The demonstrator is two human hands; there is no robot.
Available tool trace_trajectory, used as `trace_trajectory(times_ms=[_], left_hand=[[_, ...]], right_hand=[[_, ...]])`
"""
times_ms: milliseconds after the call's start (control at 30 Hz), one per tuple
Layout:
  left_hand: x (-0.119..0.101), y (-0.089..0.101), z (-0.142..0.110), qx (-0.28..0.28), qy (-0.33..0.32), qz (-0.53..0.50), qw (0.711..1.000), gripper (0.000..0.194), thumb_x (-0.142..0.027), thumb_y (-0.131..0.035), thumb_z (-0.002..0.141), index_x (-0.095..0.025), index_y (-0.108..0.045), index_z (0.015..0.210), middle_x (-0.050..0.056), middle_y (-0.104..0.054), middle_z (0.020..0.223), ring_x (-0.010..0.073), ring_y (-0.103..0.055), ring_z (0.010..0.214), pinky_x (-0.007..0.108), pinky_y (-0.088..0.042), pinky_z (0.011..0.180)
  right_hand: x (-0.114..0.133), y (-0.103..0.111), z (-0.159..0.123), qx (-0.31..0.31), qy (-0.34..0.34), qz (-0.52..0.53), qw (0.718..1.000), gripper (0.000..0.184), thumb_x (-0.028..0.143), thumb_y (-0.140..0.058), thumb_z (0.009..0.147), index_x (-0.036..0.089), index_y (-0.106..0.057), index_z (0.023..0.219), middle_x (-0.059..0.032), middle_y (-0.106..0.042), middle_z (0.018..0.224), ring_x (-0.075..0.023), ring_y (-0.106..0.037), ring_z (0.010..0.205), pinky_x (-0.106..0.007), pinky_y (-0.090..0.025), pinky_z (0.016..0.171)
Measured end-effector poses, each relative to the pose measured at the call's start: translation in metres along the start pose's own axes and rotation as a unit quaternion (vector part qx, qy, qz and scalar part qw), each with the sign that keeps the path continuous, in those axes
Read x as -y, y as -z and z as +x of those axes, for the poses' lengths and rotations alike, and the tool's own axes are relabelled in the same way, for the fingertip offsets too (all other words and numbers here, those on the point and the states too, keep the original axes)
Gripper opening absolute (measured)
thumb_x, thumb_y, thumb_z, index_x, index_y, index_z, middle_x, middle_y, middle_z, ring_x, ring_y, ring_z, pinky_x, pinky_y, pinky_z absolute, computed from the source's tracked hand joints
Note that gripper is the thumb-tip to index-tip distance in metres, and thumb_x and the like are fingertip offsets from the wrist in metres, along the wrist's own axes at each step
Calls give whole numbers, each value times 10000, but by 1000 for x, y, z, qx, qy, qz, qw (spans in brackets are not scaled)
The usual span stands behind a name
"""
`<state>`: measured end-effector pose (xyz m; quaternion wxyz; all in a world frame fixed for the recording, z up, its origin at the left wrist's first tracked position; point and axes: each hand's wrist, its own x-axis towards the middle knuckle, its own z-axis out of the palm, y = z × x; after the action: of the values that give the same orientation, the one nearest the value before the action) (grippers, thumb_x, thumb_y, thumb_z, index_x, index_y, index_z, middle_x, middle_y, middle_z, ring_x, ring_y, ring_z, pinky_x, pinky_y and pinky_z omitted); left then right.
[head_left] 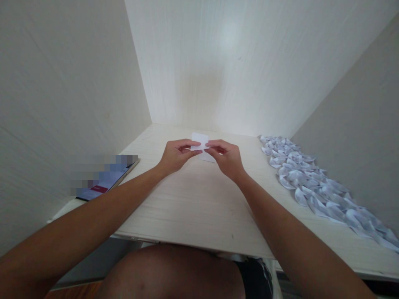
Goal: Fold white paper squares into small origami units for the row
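A small white piece of paper [199, 138] is held up over the far middle of the table. My left hand [177, 155] pinches its left side between thumb and fingers. On the other side, my right hand [226, 158] grips its lower right edge, the fingertips of both hands nearly meeting. Below the held piece, another flat bit of white paper [207, 157] shows, partly covered by my right hand; whether the two are joined I cannot tell.
Rows of folded white paper pieces [299, 174] lie along the right wall. A tablet-like device [107, 178] with a lit, partly blurred screen rests at the left. Pale walls enclose the light wooden table [187, 207] on three sides; its front edge is above my legs.
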<state>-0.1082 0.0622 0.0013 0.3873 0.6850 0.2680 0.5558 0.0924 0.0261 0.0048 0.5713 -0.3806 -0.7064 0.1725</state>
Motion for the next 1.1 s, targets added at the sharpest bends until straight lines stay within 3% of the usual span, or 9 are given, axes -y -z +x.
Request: trace_trajectory(times_ms=[233, 533, 700, 800, 967, 1100], left_hand=[[-4, 0, 0, 9, 0, -46, 999, 297, -400, -921, 711, -201, -853, 922, 90, -806, 994, 215, -759, 896, 366, -669, 833], [-10, -5, -3, 7, -22, -69, 997, 276, -461, -870, 773, -190, -830, 810, 75, -770, 942, 179, -720, 839, 322, -694, 736], [-14, -9, -4, -21, 11, -104, 994, 365, -467, -915, 713, -141, -772, 790, 59, -751, 860, 167, -718, 791, 330, -697, 716], [-15, -10, -4, -28, 31, -132, 990, 402, -445, -935, 695, -134, -716, 825, 41, -742, 778, 173, -738, 745, 334, -695, 691], [-20, -11, -6, -12, 32, -148, 988, 516, -425, -922, 727, -169, -700, 1117, 52, -779, 903, 209, -783, 820, 344, -698, 711], [-24, -13, -7, -14, 27, -145, 989, 448, -440, -907, 742, -147, -747, 1040, 65, -777, 910, 214, -776, 846, 349, -704, 726]], right_hand=[[0, -1, 3, -8, -54, 77, 996, 139, 388, -829, 811, 257, -804, 850, -55, -818, 1062, -218, -761, 962, -376, -604, 853], [11, -5, 3, -11, -100, 119, 988, 354, 559, -867, 729, 224, -752, 744, -50, -797, 884, -178, -706, 771, -340, -576, 755], [16, -7, 1, -12, -130, 130, 983, 394, 564, -876, 711, 207, -711, 698, -20, -735, 708, -146, -639, 635, -301, -524, 634], [19, -9, 1, -34, -145, 149, 978, 392, 547, -899, 686, 204, -718, 741, -20, -740, 713, -148, -649, 635, -302, -539, 634], [25, -14, -1, -83, -157, 176, 968, 376, 503, -916, 674, 206, -720, 793, -19, -750, 725, -158, -684, 661, -307, -568, 649], [26, -19, -2, -90, -161, 194, 964, 377, 471, -923, 670, 217, -665, 774, 4, -725, 691, -153, -687, 657, -307, -574, 667]])
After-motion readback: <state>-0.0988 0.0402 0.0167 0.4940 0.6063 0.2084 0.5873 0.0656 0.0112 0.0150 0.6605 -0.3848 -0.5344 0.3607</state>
